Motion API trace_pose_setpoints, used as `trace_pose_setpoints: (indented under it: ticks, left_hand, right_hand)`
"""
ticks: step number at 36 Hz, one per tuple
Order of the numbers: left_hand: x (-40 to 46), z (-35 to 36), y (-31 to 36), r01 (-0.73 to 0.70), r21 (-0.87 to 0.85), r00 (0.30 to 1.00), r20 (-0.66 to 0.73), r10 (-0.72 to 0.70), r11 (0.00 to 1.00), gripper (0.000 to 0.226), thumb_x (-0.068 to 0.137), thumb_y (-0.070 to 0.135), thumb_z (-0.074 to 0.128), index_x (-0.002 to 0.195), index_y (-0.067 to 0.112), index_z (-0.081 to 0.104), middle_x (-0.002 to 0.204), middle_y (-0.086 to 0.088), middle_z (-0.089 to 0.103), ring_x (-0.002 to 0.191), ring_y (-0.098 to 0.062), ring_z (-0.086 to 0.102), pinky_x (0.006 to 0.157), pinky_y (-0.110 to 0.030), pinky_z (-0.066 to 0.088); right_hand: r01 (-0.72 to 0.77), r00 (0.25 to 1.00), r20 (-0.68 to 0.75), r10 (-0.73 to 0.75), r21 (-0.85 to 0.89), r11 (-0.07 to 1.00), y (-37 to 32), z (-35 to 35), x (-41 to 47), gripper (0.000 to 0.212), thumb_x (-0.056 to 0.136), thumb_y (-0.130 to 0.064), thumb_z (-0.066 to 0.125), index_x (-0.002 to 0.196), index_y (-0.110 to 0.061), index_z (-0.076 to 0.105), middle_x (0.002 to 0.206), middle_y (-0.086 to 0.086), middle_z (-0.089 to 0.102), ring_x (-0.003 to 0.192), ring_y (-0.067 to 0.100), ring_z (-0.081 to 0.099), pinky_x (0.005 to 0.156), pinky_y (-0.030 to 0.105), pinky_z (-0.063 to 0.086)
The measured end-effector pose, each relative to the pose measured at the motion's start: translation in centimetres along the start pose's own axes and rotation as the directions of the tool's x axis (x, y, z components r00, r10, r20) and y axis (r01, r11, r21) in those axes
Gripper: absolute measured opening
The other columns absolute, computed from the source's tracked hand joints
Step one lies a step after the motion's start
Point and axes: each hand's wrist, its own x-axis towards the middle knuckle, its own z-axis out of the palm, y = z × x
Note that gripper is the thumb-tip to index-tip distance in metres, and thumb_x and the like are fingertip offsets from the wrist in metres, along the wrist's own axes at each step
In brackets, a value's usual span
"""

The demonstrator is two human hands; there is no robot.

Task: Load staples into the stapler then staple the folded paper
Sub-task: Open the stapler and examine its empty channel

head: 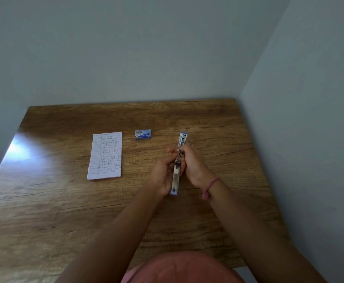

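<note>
A blue and silver stapler [176, 181] is swung fully open into one long strip, held above the wooden table [65, 201] between both hands. My left hand [163, 174] grips its lower half from the left. My right hand [193, 162] pinches its middle hinge area from the right; the upper arm sticks out past my fingers. A small blue staple box [143, 134] lies flat on the table beyond the hands. The folded lined paper [105, 156] with handwriting lies to the left, apart from both hands.
Pale walls close the table in at the back and on the right. The table's left edge runs diagonally at the left. A pink band circles my right wrist [210, 186]. Pink clothing shows at the bottom edge.
</note>
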Motion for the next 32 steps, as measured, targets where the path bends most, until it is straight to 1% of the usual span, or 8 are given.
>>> trace_pose_setpoints:
  ticks: [6, 12, 15, 17, 21, 26, 29, 32]
  left_hand:
    - [0.07, 0.19, -0.04, -0.019, 0.036, 1.000, 0.007, 0.019, 0.999, 0.019, 0.093, 0.012, 0.053, 0.090, 0.003, 0.069, 0.064, -0.003, 0.067, 0.054, -0.009, 0.064, 0.053, -0.019, 0.055]
    - [0.38, 0.07, -0.15, 0.020, 0.038, 0.999, 0.026, -0.021, 0.999, 0.025, 0.095, 0.018, 0.051, 0.108, 0.002, 0.065, 0.078, -0.006, 0.064, 0.068, -0.013, 0.063, 0.063, -0.023, 0.055]
    - [0.53, -0.13, -0.27, 0.022, 0.052, 0.999, 0.032, -0.024, 0.998, 0.026, 0.096, 0.020, 0.051, 0.107, 0.002, 0.066, 0.085, -0.008, 0.062, 0.073, -0.015, 0.062, 0.070, -0.026, 0.053]
    - [0.59, -0.20, -0.31, 0.020, 0.052, 0.999, 0.034, -0.022, 0.998, 0.026, 0.096, 0.021, 0.051, 0.107, 0.002, 0.066, 0.086, -0.008, 0.062, 0.077, -0.016, 0.060, 0.076, -0.027, 0.051]
    - [0.60, -0.26, -0.40, 0.010, 0.069, 1.000, 0.026, -0.012, 0.998, 0.024, 0.096, 0.022, 0.052, 0.102, 0.004, 0.067, 0.077, -0.005, 0.064, 0.068, -0.011, 0.063, 0.066, -0.022, 0.054]
    - [0.41, -0.14, -0.48, 0.009, 0.086, 0.999, 0.043, -0.013, 0.996, 0.032, 0.097, 0.024, 0.050, 0.116, 0.001, 0.063, 0.087, -0.008, 0.066, 0.081, -0.016, 0.062, 0.075, -0.027, 0.053]
    - [0.36, -0.11, -0.55, 0.013, 0.085, 0.999, 0.029, -0.016, 0.996, 0.036, 0.097, 0.025, 0.049, 0.121, -0.001, 0.060, 0.091, -0.010, 0.064, 0.084, -0.019, 0.060, 0.083, -0.031, 0.048]
    - [0.35, -0.08, -0.65, -0.008, 0.088, 1.000, 0.012, 0.007, 0.996, 0.029, 0.097, 0.024, 0.050, 0.109, 0.002, 0.065, 0.085, -0.008, 0.062, 0.078, -0.016, 0.059, 0.079, -0.029, 0.048]
  right_hand:
    - [0.014, 0.999, -0.034, -0.016, -0.059, 0.998, 0.00, 0.23, -0.07, 0.029, 0.097, -0.011, 0.036, 0.081, -0.014, 0.060, 0.085, 0.001, 0.067, 0.064, 0.013, 0.056, 0.057, 0.029, 0.044]
    - [0.031, 0.999, -0.028, -0.033, -0.067, 0.997, 0.42, 0.28, -0.01, 0.029, 0.101, -0.012, 0.036, 0.085, -0.013, 0.060, 0.095, 0.006, 0.065, 0.073, 0.013, 0.058, 0.074, 0.031, 0.049]
    - [0.030, 0.999, -0.026, -0.032, -0.073, 0.997, 0.48, 0.27, -0.05, 0.029, 0.102, -0.013, 0.036, 0.088, -0.014, 0.061, 0.103, 0.008, 0.066, 0.082, 0.015, 0.059, 0.088, 0.038, 0.049]
    - [0.029, 0.999, -0.024, -0.031, -0.066, 0.997, 0.51, 0.22, -0.05, 0.027, 0.103, -0.014, 0.036, 0.092, -0.015, 0.061, 0.105, 0.006, 0.066, 0.091, 0.015, 0.060, 0.092, 0.038, 0.048]
    - [0.021, 1.000, -0.018, -0.021, -0.034, 0.999, 0.44, 0.20, -0.08, 0.023, 0.103, -0.014, 0.037, 0.101, -0.013, 0.059, 0.099, -0.001, 0.069, 0.090, 0.008, 0.062, 0.077, 0.024, 0.051]
    - [0.017, 0.998, -0.057, -0.020, -0.055, 0.998, 0.37, 0.44, -0.16, 0.023, 0.103, -0.017, 0.039, 0.099, -0.014, 0.061, 0.103, 0.002, 0.070, 0.090, 0.006, 0.064, 0.071, 0.019, 0.048]
    - [0.020, 0.998, -0.060, -0.024, -0.061, 0.998, 0.50, 0.39, -0.15, 0.024, 0.102, -0.019, 0.040, 0.104, -0.011, 0.063, 0.108, 0.002, 0.071, 0.091, 0.004, 0.064, 0.071, 0.018, 0.047]
    - [0.033, 0.999, -0.028, -0.033, -0.029, 0.999, 0.57, 0.13, -0.22, 0.024, 0.102, -0.018, 0.042, 0.110, -0.011, 0.063, 0.112, 0.003, 0.071, 0.103, 0.007, 0.063, 0.080, 0.020, 0.048]
